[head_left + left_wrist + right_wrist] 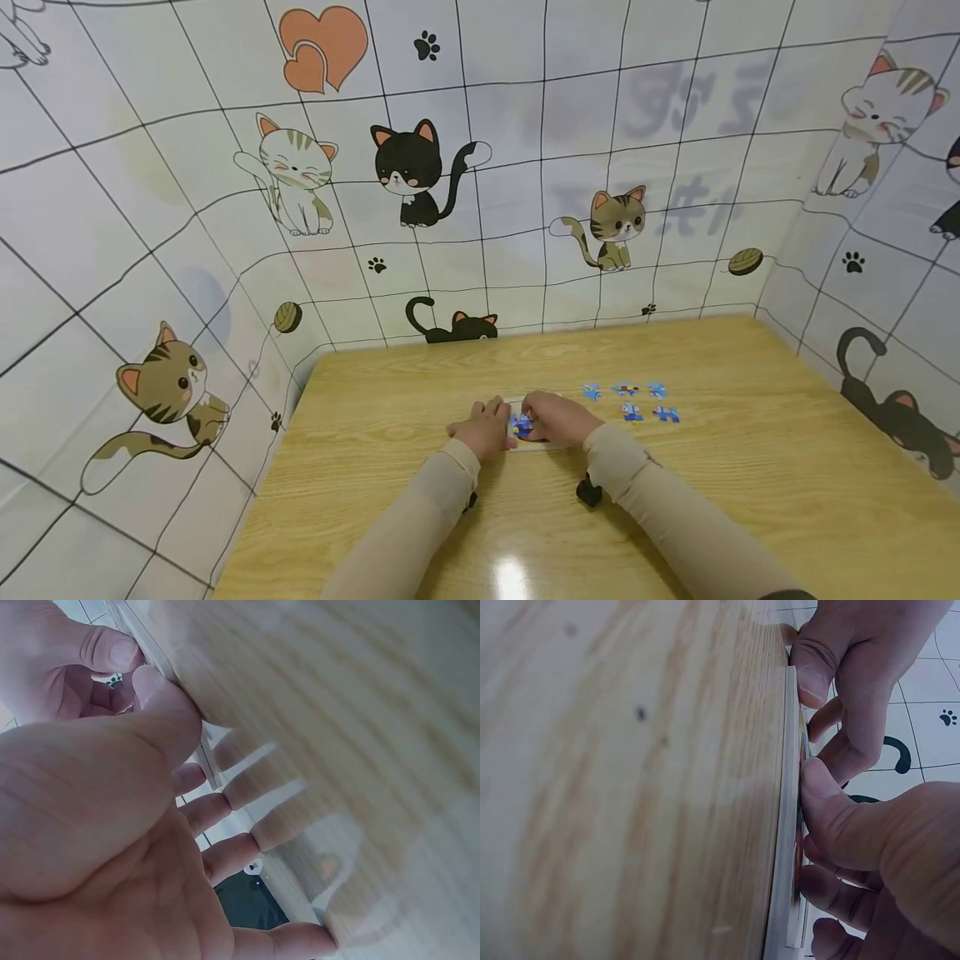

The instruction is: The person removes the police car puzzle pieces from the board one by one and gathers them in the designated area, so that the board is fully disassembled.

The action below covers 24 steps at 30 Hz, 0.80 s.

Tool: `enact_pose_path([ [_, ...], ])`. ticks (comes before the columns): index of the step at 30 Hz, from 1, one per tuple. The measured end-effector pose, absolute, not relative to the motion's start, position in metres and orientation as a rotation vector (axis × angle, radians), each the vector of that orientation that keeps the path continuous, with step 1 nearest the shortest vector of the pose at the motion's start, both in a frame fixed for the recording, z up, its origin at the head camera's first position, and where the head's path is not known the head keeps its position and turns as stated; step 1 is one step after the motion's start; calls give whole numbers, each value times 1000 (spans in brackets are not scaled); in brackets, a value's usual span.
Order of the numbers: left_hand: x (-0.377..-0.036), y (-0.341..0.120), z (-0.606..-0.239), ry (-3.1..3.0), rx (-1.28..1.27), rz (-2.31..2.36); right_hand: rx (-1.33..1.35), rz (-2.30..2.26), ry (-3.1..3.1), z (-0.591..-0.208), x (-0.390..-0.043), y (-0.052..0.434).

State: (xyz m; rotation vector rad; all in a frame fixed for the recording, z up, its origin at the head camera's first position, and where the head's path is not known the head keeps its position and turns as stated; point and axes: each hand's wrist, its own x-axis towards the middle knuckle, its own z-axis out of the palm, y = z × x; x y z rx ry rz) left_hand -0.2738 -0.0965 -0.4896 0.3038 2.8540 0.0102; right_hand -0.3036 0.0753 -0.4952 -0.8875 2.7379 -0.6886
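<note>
Both hands sit near the middle of the light wood-grain tabletop [750, 500], on a thin white flat puzzle board [534, 443] w/ a blue-printed patch showing between them.

Left hand [483, 429]: rests on the board's left end. The left wrist view shows the thumb [161, 705] pressing the board's edge, the other fingers [225, 810] spread fairly straight over the top; not curled round anything I can make out.

Right hand [558, 417]: on the board's right part. In the right wrist view the thumb tip [817, 784] bears flat on the coloured face of the board [787, 825], remaining fingers bent beside it. Can't tell if a piece is under the thumb.

Five small blue jigsaw pieces [630, 402] lie loose just right of the hands, toward the table's far edge, apart from each other and from the board.

Step in hand, as I read it: seating a piece into the board while the left steadies it. Approx. early on, since five pieces are still off the board.

Next move calls for: a short reach right w/ the right hand, a fingertip pinch on one thin flat piece (hard to lift off smooth wood; may need a slide first), then turning it to match the gap.
</note>
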Motion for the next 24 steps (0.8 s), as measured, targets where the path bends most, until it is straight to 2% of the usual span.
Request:
enact_pose_path([
  [9,-276,-95,-489,2832,298,-10,-842,-899,2655,-500,-311,77],
  [16,-277,-95,-487,2783,289,13,-964,-632,2779,-495,-315,73],
  [24,-277,-95,-486,2769,295,-2,-999,-557,2823,-495,-314,70],
])
